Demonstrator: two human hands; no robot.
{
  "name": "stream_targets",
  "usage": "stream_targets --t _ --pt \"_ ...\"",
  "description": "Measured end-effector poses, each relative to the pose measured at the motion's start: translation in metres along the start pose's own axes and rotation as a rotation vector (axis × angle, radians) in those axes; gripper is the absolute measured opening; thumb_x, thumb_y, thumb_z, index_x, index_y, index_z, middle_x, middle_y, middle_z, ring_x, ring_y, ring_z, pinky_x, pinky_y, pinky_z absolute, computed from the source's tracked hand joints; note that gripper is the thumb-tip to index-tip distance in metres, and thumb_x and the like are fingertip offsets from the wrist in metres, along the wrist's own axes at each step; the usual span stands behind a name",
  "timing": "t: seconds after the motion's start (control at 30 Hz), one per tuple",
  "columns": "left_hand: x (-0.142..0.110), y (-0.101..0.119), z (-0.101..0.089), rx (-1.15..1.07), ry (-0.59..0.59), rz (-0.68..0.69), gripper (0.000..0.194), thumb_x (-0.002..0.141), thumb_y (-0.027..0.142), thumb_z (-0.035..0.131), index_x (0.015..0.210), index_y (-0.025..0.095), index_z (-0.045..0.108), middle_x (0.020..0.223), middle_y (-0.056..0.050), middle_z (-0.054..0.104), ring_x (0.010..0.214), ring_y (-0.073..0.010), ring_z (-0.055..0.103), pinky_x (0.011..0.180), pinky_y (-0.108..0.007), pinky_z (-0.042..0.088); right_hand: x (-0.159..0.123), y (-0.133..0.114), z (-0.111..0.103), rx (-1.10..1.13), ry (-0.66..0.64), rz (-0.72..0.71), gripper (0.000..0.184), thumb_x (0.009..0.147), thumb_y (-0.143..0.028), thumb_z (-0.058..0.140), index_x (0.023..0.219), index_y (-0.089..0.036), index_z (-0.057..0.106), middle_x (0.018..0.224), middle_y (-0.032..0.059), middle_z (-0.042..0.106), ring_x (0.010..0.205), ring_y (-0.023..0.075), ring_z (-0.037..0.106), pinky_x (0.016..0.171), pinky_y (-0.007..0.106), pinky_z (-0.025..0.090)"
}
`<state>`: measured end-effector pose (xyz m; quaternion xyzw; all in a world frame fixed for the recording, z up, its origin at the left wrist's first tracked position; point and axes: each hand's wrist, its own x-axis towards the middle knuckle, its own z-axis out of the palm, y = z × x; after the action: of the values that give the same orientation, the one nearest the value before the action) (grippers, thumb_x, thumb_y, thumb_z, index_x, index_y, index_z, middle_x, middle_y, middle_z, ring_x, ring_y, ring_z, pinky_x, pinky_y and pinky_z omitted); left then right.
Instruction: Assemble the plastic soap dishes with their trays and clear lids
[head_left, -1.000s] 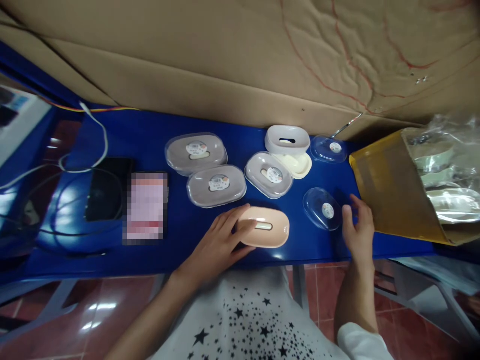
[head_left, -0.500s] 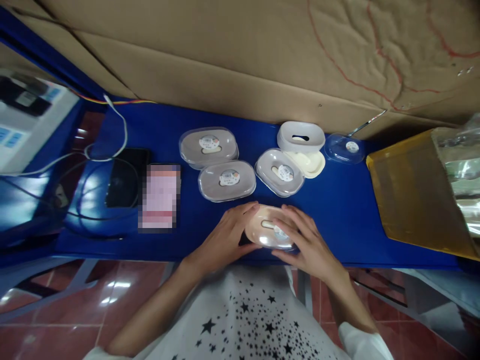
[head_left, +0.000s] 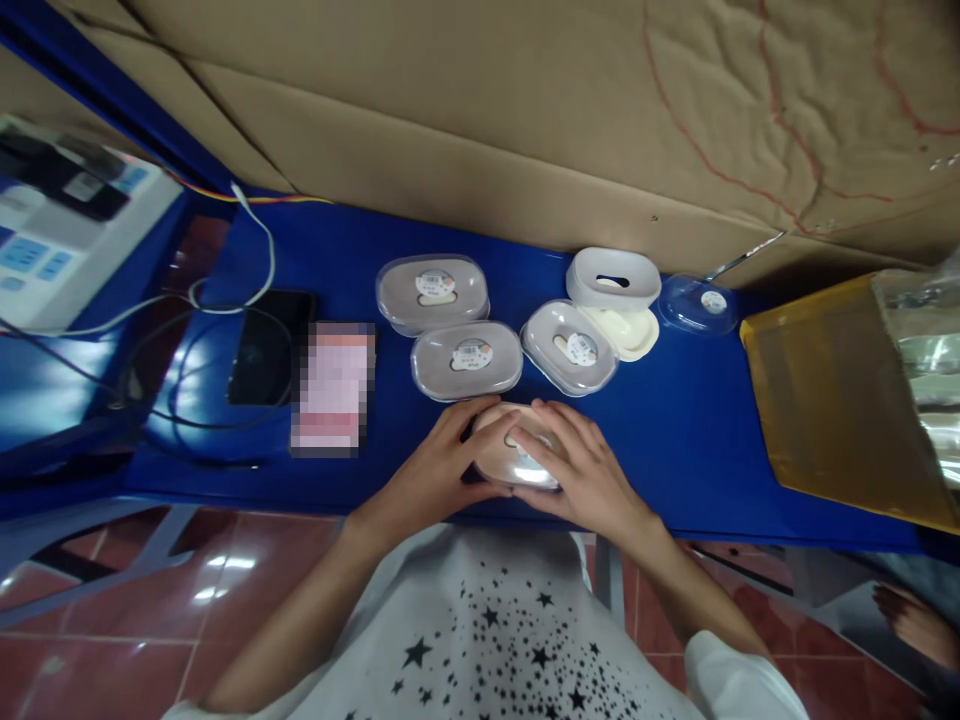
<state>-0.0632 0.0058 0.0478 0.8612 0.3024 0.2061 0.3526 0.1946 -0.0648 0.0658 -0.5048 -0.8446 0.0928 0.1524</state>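
Observation:
Between my two hands is a peach oval plastic box with a clear lid (head_left: 517, 465), held low over the front of the blue table. My left hand (head_left: 442, 460) grips its left end, fingers along the far side and thumb at the near edge. The right end is in my right hand (head_left: 589, 465), whose fingers lie across the lid and cover most of its sticker. Just beyond are grey oval boxes with clear stickered lids: one box (head_left: 442, 365) in front, another (head_left: 401, 285) behind it, and a third (head_left: 551, 345) to the right.
Behind the third box stand an uncovered grey-white oval box (head_left: 645, 290), a cream tray (head_left: 641, 340) and a loose clear lid (head_left: 679, 310). At right is an open carton (head_left: 817, 400); a phone (head_left: 334, 390) and cables lie left. Another person's hand (head_left: 919, 620) shows low at right.
Both hands and the peach box have shifted slightly left, and the right-hand fingers reach farther over the lid. The view has turned a little. Another person's hand has appeared at lower right.

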Motion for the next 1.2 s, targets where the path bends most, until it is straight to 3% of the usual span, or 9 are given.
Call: stream_targets --t 0.33,0.63,0.93,1.2 --pt "-0.012 -0.008 -0.002 -0.06 0.003 0.017 0.092 0.094 0.041 0.085 0.17 0.039 0.034 0.166 -0.011 0.049 0.149 -0.0333 0.047 0.122 -0.06 0.05 0.005 0.001 0.002 0.038 0.034 -0.091 0.064 0.104 -0.056 0.068 0.16 -0.027 0.055 0.163 0.0146 0.056 0.149 0.0315 0.051 0.117 0.049 0.049" --pt "-0.013 -0.015 -0.005 -0.138 -0.021 -0.038 0.09 0.093 0.05 0.085 0.169 0.045 0.036 0.165 -0.009 0.05 0.149 -0.0352 0.047 0.123 -0.063 0.049 0.007 -0.002 0.006 0.028 0.046 -0.094 0.064 0.105 -0.056 0.067 0.159 -0.025 0.057 0.164 0.017 0.054 0.15 0.033 0.05 0.116 0.05 0.05" --pt "-0.014 -0.016 -0.004 -0.15 -0.026 -0.045 0.092 0.093 0.049 0.085 0.169 0.044 0.033 0.167 -0.01 0.047 0.152 -0.0355 0.045 0.124 -0.063 0.048 0.01 -0.003 -0.002 0.032 -0.005 -0.108 0.065 0.106 -0.054 0.066 0.162 -0.023 0.054 0.167 0.017 0.051 0.153 0.0324 0.047 0.12 0.051 0.048" --pt "-0.018 -0.016 -0.003 -0.112 -0.034 -0.01 0.093 0.095 0.053 0.08 0.171 0.044 0.028 0.167 -0.011 0.047 0.152 -0.0351 0.047 0.123 -0.063 0.05 0.003 -0.004 0.01 -0.059 0.062 -0.116 0.066 0.104 -0.058 0.067 0.16 -0.026 0.056 0.165 0.0165 0.055 0.149 0.0339 0.053 0.117 0.053 0.05"
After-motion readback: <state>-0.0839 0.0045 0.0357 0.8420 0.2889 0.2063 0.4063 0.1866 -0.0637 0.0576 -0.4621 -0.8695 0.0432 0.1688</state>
